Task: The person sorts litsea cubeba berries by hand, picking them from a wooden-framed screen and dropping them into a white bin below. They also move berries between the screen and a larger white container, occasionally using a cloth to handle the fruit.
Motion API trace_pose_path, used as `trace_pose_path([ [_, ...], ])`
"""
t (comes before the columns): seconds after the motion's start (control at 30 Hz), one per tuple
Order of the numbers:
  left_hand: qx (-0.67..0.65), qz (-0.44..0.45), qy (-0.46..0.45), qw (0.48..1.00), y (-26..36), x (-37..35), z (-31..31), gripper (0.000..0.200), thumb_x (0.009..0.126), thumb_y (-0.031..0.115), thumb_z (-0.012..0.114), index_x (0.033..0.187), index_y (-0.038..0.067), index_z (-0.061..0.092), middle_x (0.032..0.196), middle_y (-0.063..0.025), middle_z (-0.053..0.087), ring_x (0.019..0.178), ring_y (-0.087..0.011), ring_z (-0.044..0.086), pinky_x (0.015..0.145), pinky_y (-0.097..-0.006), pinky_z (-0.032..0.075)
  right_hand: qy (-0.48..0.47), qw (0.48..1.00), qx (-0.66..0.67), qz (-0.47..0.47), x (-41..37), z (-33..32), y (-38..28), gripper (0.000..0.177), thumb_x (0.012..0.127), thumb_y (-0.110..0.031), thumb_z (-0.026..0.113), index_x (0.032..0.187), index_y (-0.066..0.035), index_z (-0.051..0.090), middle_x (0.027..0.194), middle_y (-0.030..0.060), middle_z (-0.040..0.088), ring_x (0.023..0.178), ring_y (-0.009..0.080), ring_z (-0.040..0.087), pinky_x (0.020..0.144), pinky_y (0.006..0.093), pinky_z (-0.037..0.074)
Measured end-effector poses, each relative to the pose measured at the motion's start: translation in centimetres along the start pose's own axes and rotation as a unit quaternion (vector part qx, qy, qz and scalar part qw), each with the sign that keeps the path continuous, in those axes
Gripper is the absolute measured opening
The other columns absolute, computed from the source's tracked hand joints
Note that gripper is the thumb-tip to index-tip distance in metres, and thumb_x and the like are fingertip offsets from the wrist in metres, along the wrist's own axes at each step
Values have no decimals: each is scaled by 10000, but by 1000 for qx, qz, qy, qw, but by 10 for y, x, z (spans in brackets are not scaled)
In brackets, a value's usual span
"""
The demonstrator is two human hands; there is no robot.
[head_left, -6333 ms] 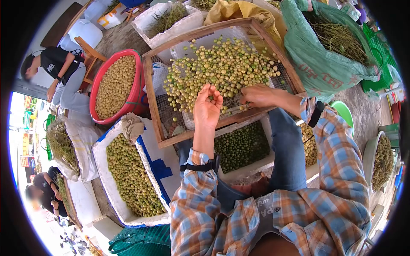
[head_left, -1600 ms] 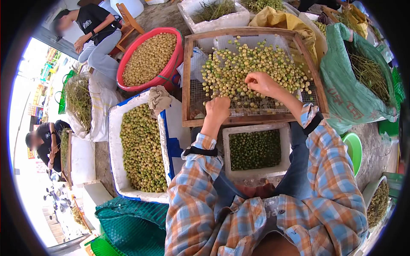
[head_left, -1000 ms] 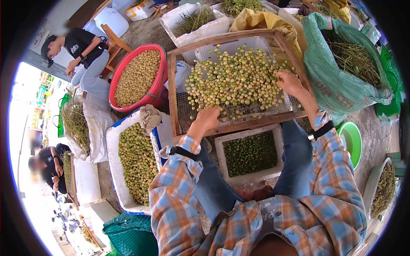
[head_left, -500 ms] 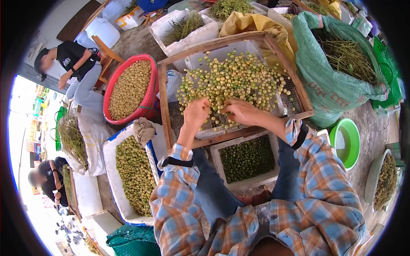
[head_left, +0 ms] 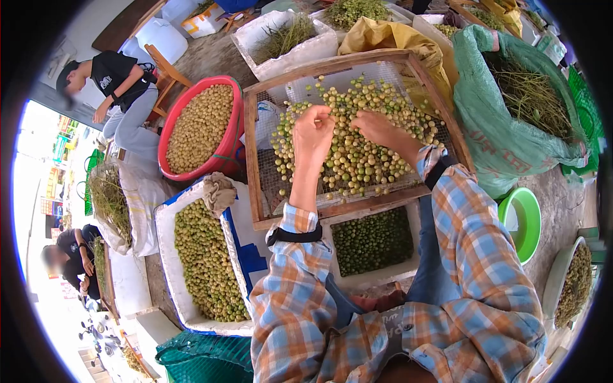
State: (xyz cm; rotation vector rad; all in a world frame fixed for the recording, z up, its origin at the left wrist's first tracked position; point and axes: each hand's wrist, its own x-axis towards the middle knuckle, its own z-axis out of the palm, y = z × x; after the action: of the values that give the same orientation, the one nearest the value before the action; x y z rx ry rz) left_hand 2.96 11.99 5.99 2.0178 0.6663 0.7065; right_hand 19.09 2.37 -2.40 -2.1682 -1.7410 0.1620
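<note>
Stretching both arms (head_left: 488, 239) forward over parted legs (head_left: 434, 276). Pointing the left forearm (head_left: 305, 189) almost straight ahead, with the left hand (head_left: 313, 131) closing its fingers in a loose curl toward the right. Slanting the right forearm (head_left: 407, 150) inward from the other side, with the right hand (head_left: 377, 126) turned back upward, fingers bent. Leaving only a small gap between the two.

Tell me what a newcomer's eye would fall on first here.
Probably the round yellow-green fruits spread across the wooden-framed mesh screen, upper middle, with the left hand and right hand over it. Next, the red tub of tan fruits, left of the screen. Then the big green woven sack holding stems, at the upper right.
</note>
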Motion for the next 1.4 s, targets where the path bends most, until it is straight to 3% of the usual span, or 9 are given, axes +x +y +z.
trace_pose_path([
  [0.23, -388, -244, -6, 889, -33, -31, 8, 201, 855, 143, 518, 1023, 34, 526, 944, -83, 562, 786, -161, 563, 651, -296, 510, -55, 991, -107, 64, 13, 4, -13, 106, 809, -78, 450, 775, -28, 537, 833, 167, 571, 797, 309, 566, 688, 431, 437],
  [0.3, -571, -329, -7, 752, -45, -38, 18, 236, 882, 169, 464, 1059, 13, 468, 982, -113, 514, 808, -192, 545, 664, -293, 510, -11, 989, 112, 91, 14, -20, -29, 132, 801, -108, 479, 780, -8, 563, 765, 156, 603, 713, 290, 582, 639, 413, 457],
  [0.43, -677, -378, 3, 632, -67, -44, 34, 226, 866, 163, 495, 1028, 5, 480, 887, -81, 532, 744, -172, 548, 623, -290, 510, -89, 908, 370, 173, 9, -50, -53, 184, 775, -87, 498, 908, -30, 612, 784, 117, 630, 707, 246, 599, 651, 343, 471],
  [0.5, -666, -358, 5, 654, -65, -42, 23, 166, 855, 143, 511, 952, 8, 504, 831, -67, 537, 707, -159, 540, 572, -269, 493, -61, 939, 318, 118, 3, -39, -35, 151, 790, -64, 486, 870, 7, 593, 738, 100, 587, 584, 200, 557, 594, 323, 459],
  [0.57, -663, -320, 66, 674, -63, -40, 4, 124, 858, 123, 500, 926, 22, 519, 856, -64, 548, 704, -140, 543, 570, -237, 492, -83, 988, 126, 39, -3, -25, -19, 190, 750, 1, 501, 892, -35, 620, 863, 103, 621, 806, 222, 589, 713, 345, 462],
  [0.73, -698, -280, 108, 650, -63, -39, -33, 88, 850, 139, 528, 884, 57, 535, 810, -19, 573, 679, -115, 548, 559, -236, 481, 77, 972, 76, 208, -21, -27, 38, 183, 746, 28, 506, 871, -50, 615, 929, 116, 584, 836, 244, 567, 744, 342, 448],
  [0.97, -699, -293, 92, 646, -53, -43, -16, 100, 862, 152, 513, 894, 61, 538, 810, -13, 564, 680, -114, 539, 556, -234, 472, -37, 991, 42, 119, -18, -21, 24, 138, 793, -107, 530, 895, -50, 604, 982, 84, 551, 950, 249, 513, 813, 398, 416],
  [1.13, -681, -296, 69, 666, -53, -44, -8, 89, 866, 159, 508, 879, 73, 528, 800, -2, 548, 682, -108, 533, 572, -240, 474, -70, 975, -113, 178, 2, 2, 19, 40, 752, 16, 524, 755, -22, 536, 830, 133, 556, 787, 290, 550, 715, 415, 441],
  [1.4, -683, -309, 59, 659, -60, -48, 6, 106, 841, 150, 541, 896, 61, 524, 820, -19, 549, 694, -126, 537, 580, -249, 482, -147, 961, -30, 234, -1, -21, 11, 85, 711, 16, 538, 763, -17, 479, 787, 102, 498, 768, 280, 482, 693, 392, 363],
])
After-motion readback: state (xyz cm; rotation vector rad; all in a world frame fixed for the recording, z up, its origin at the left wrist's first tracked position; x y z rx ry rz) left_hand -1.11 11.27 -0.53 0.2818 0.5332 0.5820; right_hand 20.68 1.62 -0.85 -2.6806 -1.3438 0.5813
